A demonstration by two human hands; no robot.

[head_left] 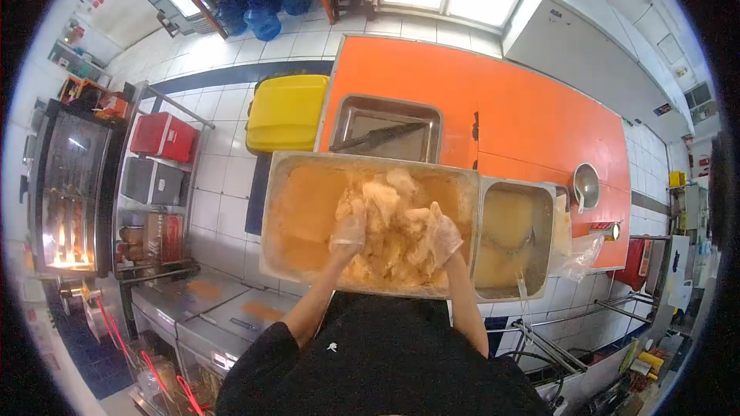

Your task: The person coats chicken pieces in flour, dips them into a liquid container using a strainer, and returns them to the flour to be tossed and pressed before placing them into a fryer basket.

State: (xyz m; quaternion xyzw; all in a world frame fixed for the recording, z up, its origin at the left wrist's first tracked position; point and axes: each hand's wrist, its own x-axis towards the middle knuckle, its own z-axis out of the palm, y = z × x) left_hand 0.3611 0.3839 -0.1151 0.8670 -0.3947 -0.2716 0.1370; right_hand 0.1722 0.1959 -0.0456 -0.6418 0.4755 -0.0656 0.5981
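Note:
A large metal tray [271, 254] holds orange-brown powder [304, 204] with a heap of coated pieces [389, 243], which look like raw chicken, in its middle. My left hand [348, 233], in a clear plastic glove, is at the left side of the heap, against a coated piece. At the heap's right side is my right hand [444, 240], also gloved, touching another coated piece. Powder, glove and pieces hide most of the fingers of both hands, so their grip cannot be made out.
Right of the tray stands a metal tub [479, 262] of cloudy liquid. Behind, an orange table [539, 115] bears an empty metal pan [435, 119] and a steel bowl [586, 185]. A yellow lidded bin [287, 112] stands at the left, beyond it a rack with red and grey boxes.

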